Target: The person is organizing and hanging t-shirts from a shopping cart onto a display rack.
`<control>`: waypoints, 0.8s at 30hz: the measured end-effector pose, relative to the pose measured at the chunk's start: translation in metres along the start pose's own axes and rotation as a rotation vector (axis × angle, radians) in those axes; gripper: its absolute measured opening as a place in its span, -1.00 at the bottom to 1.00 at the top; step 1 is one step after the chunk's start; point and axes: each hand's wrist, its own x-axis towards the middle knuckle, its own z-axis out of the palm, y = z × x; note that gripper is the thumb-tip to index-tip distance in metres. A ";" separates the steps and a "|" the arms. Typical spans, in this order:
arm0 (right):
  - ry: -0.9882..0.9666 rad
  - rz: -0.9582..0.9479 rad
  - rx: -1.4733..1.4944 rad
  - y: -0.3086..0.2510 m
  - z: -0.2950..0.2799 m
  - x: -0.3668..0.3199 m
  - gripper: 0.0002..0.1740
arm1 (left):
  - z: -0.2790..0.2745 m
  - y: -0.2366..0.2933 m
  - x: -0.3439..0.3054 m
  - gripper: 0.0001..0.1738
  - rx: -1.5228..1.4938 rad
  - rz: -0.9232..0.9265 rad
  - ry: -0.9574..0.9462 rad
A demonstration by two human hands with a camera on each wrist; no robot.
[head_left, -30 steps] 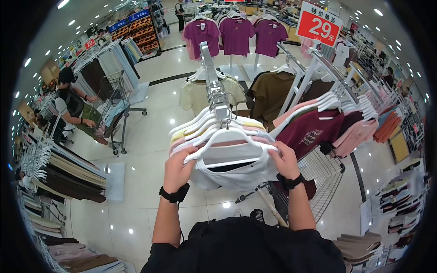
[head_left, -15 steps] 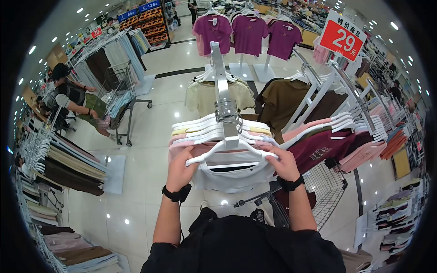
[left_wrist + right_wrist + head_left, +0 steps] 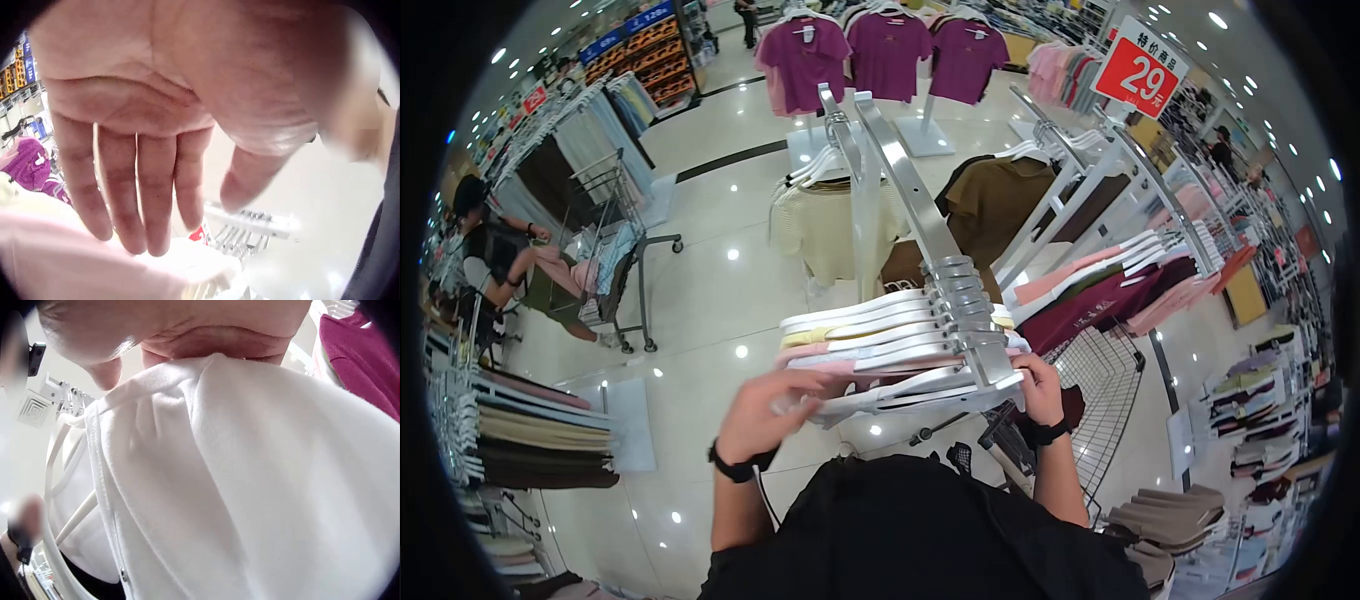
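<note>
A white shirt [image 3: 200,487] on a white hanger [image 3: 79,515] hangs at the near end of a metal display arm [image 3: 912,200]. With my right hand [image 3: 1041,390] I grip its right shoulder, thumb on the near side and the other fingers hidden behind the cloth. My left hand [image 3: 772,408] is beside the shirt's left shoulder, its fingers straight and thumb apart in the left wrist view. Pale pink cloth [image 3: 94,265] shows past those fingertips. Several hangers with pink, yellow and white tops [image 3: 855,335] line the arm behind the white shirt.
A shopping cart [image 3: 1105,415] stands close at my right. Racks of maroon and brown shirts [image 3: 1000,205] are ahead right, under a red price sign [image 3: 1140,75]. On the left, a person [image 3: 495,250] leans by another cart [image 3: 615,240]; a trouser rack [image 3: 540,430] stands nearer.
My left hand has let go of the shirt's left shoulder and opened. My right hand keeps its grip. The white shirt now appears more edge-on, and the display arm slants in the head view.
</note>
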 end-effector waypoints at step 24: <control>0.741 0.386 -0.040 -0.021 0.044 -0.090 -0.77 | -0.027 -0.062 0.129 -0.86 -0.101 0.227 -0.080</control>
